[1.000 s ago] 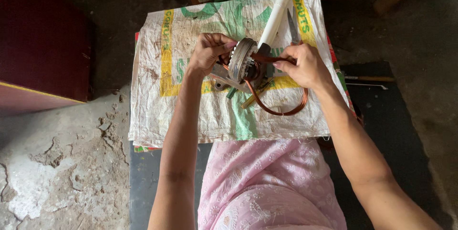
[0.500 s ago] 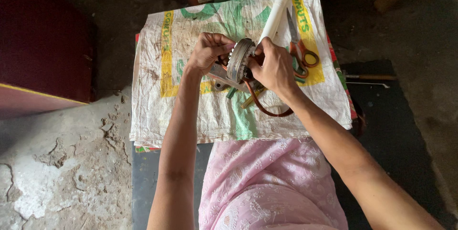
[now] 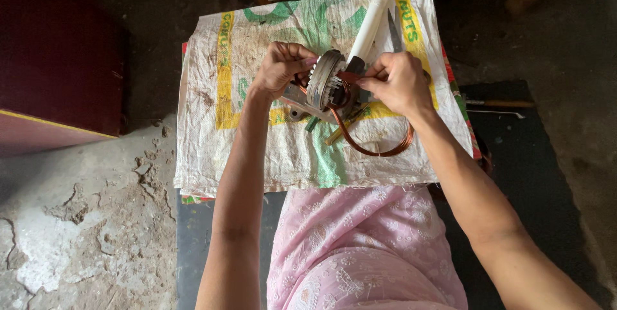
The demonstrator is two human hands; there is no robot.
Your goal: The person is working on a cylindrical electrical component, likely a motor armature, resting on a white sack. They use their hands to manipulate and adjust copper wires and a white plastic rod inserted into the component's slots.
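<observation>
A round metal motor core [image 3: 324,78], ribbed and grey along its rim, is held on edge over the middle of a woven plastic sack [image 3: 257,123] that is spread flat on a low surface. The sack is off-white, coarse in weave, stained brown in patches and printed with yellow bands and green shapes. The core is gripped from the left by the left hand [image 3: 281,69], whose fingers are curled closed around its rim and over the dark red windings seen at its face. The right hand [image 3: 398,82] is pressed against the other side of the core, its fingers pinched narrowly on a strand of copper wire [image 3: 376,146]; the wire is glossy, reddish-brown, and hangs in a loose loop below the hand onto the sack. A flat grey metal bracket [image 3: 297,99] is seen under the core, touching it. A smooth white plastic pipe [image 3: 376,11] runs slanting from just behind the core toward the top edge, and a pair of scissors [image 3: 393,30] with dull steel blades lies just beside the pipe on the sack. A pink embroidered garment [image 3: 360,252] is seen below the sack's near hem. The floor [image 3: 77,220] to the left is rough, cracked concrete with pale flaking patches
</observation>
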